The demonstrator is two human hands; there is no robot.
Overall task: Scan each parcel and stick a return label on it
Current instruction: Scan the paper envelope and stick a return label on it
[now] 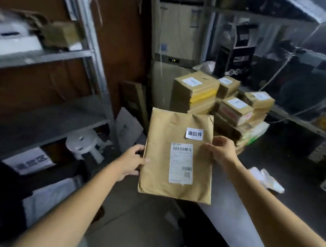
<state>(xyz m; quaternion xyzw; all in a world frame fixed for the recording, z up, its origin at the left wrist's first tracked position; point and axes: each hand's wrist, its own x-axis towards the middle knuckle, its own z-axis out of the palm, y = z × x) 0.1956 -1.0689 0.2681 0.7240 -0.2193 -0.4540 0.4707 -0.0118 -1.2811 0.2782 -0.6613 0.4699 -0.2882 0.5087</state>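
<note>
Head view looks forward and down, close over both forearms.

Both bare forearms reach forward from the lower corners of the view and converge toward the middle. The left hand (pixel 132 162) grips the left edge of the parcel (pixel 164 136), its thumb laid across the front face and its fingers hidden behind. The right hand (pixel 220 151) sits higher, on the opposite edge, with curled fingers pinching it, knuckles toward the camera. Both wrists are nearly straight, and the hands are well apart.
</note>
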